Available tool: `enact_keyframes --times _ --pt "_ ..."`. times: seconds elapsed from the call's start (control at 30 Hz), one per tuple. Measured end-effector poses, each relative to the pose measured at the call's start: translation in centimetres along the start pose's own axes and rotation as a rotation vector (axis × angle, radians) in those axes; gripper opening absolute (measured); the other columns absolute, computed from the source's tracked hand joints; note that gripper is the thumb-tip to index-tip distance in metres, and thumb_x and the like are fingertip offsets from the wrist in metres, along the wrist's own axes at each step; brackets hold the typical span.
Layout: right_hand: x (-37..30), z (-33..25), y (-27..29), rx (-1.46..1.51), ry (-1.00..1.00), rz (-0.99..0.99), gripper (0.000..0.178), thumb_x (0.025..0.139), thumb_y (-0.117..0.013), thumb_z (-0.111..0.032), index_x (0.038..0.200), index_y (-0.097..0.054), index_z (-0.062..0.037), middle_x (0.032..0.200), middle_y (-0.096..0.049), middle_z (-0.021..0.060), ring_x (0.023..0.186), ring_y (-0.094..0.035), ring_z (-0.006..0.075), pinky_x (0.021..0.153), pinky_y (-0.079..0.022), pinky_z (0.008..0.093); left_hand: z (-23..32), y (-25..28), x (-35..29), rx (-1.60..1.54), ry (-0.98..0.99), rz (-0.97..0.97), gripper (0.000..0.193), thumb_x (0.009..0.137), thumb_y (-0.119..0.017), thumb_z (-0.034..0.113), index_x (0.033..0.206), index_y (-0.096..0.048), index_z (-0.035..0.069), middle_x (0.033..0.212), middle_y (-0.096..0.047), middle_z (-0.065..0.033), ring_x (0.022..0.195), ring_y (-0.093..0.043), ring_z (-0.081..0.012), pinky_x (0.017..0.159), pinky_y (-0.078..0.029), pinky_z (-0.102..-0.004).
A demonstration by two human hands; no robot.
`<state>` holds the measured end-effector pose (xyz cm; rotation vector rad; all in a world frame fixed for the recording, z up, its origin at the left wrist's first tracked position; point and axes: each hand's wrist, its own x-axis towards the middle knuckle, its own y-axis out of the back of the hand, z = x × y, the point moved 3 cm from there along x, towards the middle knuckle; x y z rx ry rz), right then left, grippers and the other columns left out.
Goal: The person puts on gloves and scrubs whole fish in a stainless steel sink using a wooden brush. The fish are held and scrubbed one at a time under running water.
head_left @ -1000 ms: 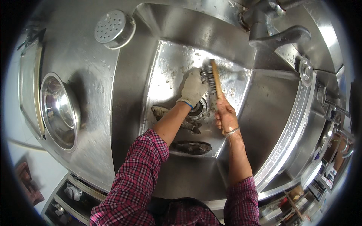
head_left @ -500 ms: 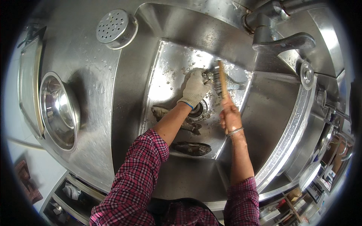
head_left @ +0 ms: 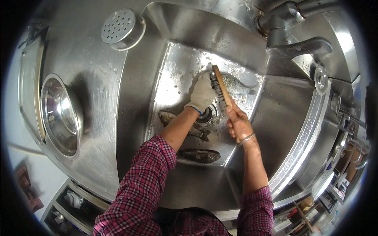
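Note:
In a white knit glove, my left hand [head_left: 202, 93] is closed on the head end of a grey scaly fish [head_left: 236, 84] and presses it to the sink floor. The fish's tail points right. A wooden-handled scaling brush [head_left: 223, 86] is gripped in my bare right hand [head_left: 239, 122]; its dark ridged underside lies at the fish's head end, beside the glove, and hides part of both. Another fish [head_left: 167, 117] lies partly under my left forearm. Nearer me rests a darker fish [head_left: 200, 155]. Loose scales are scattered around the held fish.
The steel sink [head_left: 287, 118] has a round drain [head_left: 206, 115] below the glove. A faucet [head_left: 299, 46] juts over the far right corner. On the left counter stand a perforated metal canister [head_left: 120, 28] and a tilted steel bowl [head_left: 61, 116].
My right hand has drawn the brush leftward along the fish, from its body to the head end by the glove. My left hand keeps its place.

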<state>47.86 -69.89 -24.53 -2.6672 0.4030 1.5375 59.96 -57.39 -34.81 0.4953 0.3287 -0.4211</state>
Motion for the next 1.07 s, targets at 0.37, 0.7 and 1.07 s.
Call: enact_keyframes --times 0.37,0.7,1.07 --pt "0.6 0.3 -0.1 0.040 0.034 0.047 0.057 0.100 -0.057 -0.044 0.151 -0.041 -0.0240 0.059 -0.042 -0.0040 0.042 -0.036 0.0061 0.037 -0.031 0.0231 0.3 0.0 -0.6 0.069 -0.130 0.189 0.039 0.078 -0.074 0.012 0.110 -0.059 -0.004 0.102 -0.067 -0.0202 0.095 -0.067 -0.0307 0.086 -0.052 -0.0373" --pt "0.4 0.6 -0.5 0.012 0.009 -0.006 0.063 0.098 -0.058 -0.047 0.152 -0.038 -0.0211 0.057 -0.041 -0.0058 0.043 -0.038 0.0058 0.037 -0.032 0.0230 -1.2 -0.2 -0.5 0.017 0.012 0.041 0.056 0.078 -0.073 0.021 0.125 -0.052 0.000 0.121 -0.058 -0.0231 0.110 -0.059 -0.0384 0.095 -0.048 -0.0435" --pt "1.6 6.7 1.3 0.269 0.031 0.121 0.053 0.099 -0.058 -0.043 0.145 -0.047 -0.0213 0.060 -0.047 -0.0004 0.039 -0.038 0.0080 0.034 -0.030 0.0246 -0.7 -0.3 -0.1 0.120 0.019 0.162 0.054 0.080 -0.071 0.026 0.124 -0.058 -0.002 0.099 -0.071 -0.0221 0.094 -0.070 -0.0325 0.084 -0.054 -0.0385"
